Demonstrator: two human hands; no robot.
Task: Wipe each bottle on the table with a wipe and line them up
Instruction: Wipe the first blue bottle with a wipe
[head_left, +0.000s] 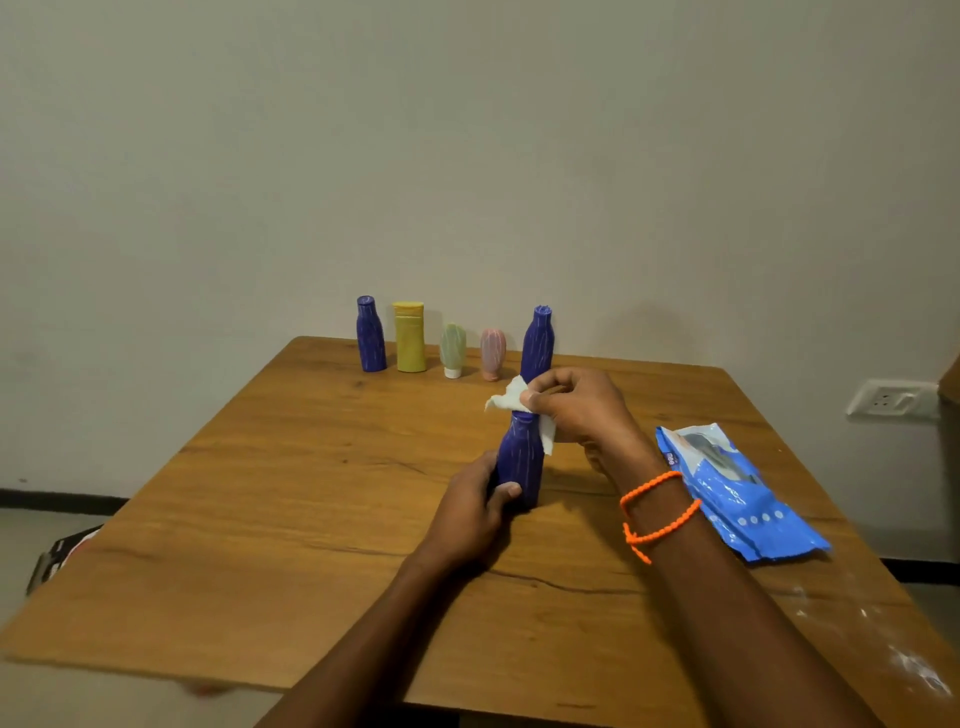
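On the wooden worktop (260, 519) a row stands along the far edge: a dark blue plastic bottle (371, 335), a yellow flat-topped bottle (409, 338), a small pale green tube on a white cap (452, 349), a small pink tube (492, 353) and a second tall dark blue bottle (538, 340). These five look already lined up, probably wiped, though the picture cannot prove it.

A third dark blue bottle (521, 460) stands upright near the middle. The left hand (475, 512) grips its lower body, and the right hand (579, 405) pinches a crumpled white wipe (511, 397) against its neck and top. I judge this is the last bottle, still being wiped, and it must then join the row. A blue wipes packet (737, 493) lies to the right.
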